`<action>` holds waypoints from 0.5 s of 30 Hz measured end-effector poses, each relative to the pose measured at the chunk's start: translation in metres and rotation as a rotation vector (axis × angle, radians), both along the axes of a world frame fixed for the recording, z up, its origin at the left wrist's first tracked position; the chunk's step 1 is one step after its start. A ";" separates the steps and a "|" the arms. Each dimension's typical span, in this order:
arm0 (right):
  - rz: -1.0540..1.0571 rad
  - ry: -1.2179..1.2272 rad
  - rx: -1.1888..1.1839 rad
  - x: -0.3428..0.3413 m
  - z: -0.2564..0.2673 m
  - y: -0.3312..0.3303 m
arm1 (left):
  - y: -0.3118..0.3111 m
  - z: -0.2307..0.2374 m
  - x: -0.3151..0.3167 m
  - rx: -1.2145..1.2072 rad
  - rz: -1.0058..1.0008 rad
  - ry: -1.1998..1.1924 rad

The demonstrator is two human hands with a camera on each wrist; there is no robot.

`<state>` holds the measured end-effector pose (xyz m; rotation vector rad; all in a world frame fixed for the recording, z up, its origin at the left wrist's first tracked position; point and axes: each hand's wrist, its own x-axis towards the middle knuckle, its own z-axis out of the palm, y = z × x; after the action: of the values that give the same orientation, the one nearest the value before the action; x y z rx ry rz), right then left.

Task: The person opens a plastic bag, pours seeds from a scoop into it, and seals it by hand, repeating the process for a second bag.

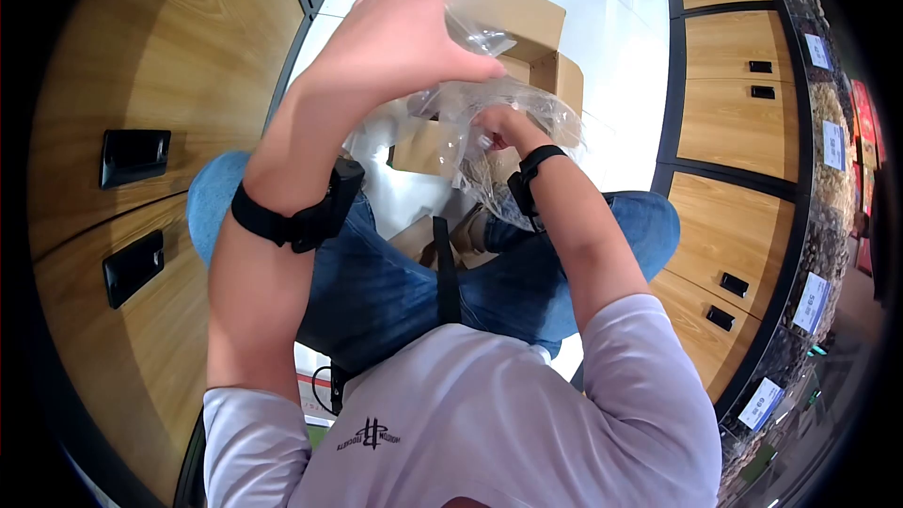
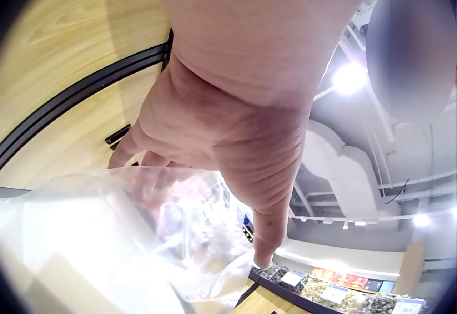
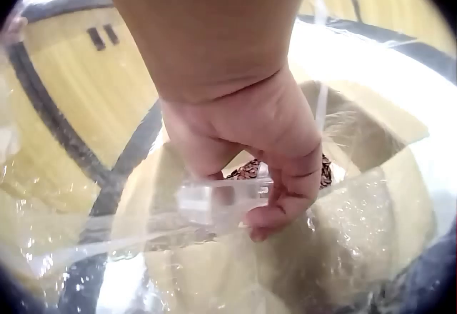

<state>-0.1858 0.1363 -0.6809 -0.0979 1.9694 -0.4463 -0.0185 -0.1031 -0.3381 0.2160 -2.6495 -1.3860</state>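
- What could go wrong: the limp clear bag (image 2: 189, 250), bunched at the near side of the cardboard box (image 1: 513, 14), could sag around the right hand (image 3: 250, 128), most likely if the left hand (image 1: 395, 42) drops.
- The dark reddish-brown seeds (image 3: 246, 170), seen under the right hand, might scatter on the pale tiled floor (image 1: 621, 103) beside the box if the bag tips or its film folds in.
- The clear plastic piece (image 3: 203, 203) looks slick; a loose grip could let it slide, and a hard edge might snag the film.
- Left hand: raised above the box's near-left side, thumb well apart from the fingers, which show through the bag's film.
- Right hand: at the box's near side with film around it, thumb and fingers clamped on the plastic piece.
- How they look: the bag is colourless, thin, crinkled, streaked with glare. The piece, held just above the seeds, is see-through and flat-faced; fingers hide its full shape. The seeds are small and flattened.
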 end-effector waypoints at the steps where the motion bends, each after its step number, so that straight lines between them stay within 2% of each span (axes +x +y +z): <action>1: -0.108 -0.097 -0.030 -0.010 -0.030 0.015 | 0.005 0.008 0.006 -0.040 0.014 0.020; 2: -0.217 -0.192 -0.061 -0.016 -0.043 0.026 | 0.008 0.012 0.009 -0.081 0.026 0.042; 3: -0.228 -0.193 -0.062 -0.019 -0.026 0.031 | 0.006 0.007 0.004 -0.081 0.015 0.042; 5: 1.059 0.305 0.195 -0.020 0.056 0.023 | -0.002 -0.008 -0.006 -0.029 0.029 -0.031; 6: 0.278 0.299 0.306 0.004 0.100 0.009 | 0.000 -0.006 -0.007 -0.017 0.017 -0.004; 7: 0.268 0.296 0.308 0.003 0.104 0.012 | 0.002 -0.004 -0.008 -0.017 0.006 -0.006; 9: 0.557 0.595 0.308 0.003 0.109 0.020 | 0.007 -0.004 -0.009 -0.050 0.029 -0.034; 10: 0.652 0.528 0.421 0.012 0.141 0.003 | 0.008 -0.008 -0.010 -0.050 0.021 -0.038; 11: 0.647 0.525 0.421 0.011 0.140 0.006 | 0.008 -0.013 -0.013 -0.039 0.009 -0.003; 13: 0.815 0.607 0.387 0.009 0.136 0.010 | 0.012 -0.012 -0.015 -0.032 -0.008 0.030; 15: 0.779 0.635 0.362 0.012 0.123 0.014 | 0.015 -0.006 -0.015 -0.058 -0.016 -0.040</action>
<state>-0.1737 0.1499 -0.5584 -0.8210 2.3764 0.5109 -0.0334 -0.0878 -0.3441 0.2191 -2.7252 -1.3204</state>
